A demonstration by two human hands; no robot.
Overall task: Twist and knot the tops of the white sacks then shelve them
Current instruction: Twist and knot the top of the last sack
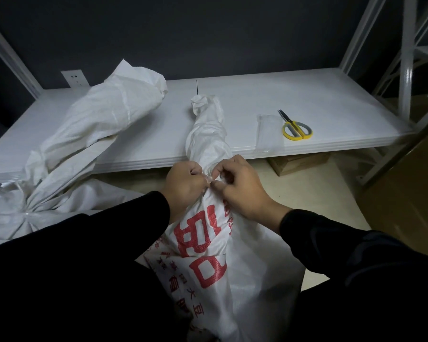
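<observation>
A white woven sack with red print (208, 262) stands on the floor between my arms. Its twisted top (208, 124) lies forward across the front edge of the white shelf (307, 99). My left hand (183, 186) and my right hand (242, 188) both pinch the sack's neck just below the shelf edge, fingertips touching. A second white sack (89, 129) lies at the left, its cinched neck (26, 213) near the floor and its loose top resting on the shelf.
Yellow-handled scissors (295, 128) and a clear plastic packet (268, 133) lie on the shelf at the right. White rack uprights (407, 58) stand at the right, a cardboard box (405, 201) beside them. A wooden block (297, 162) sits under the shelf.
</observation>
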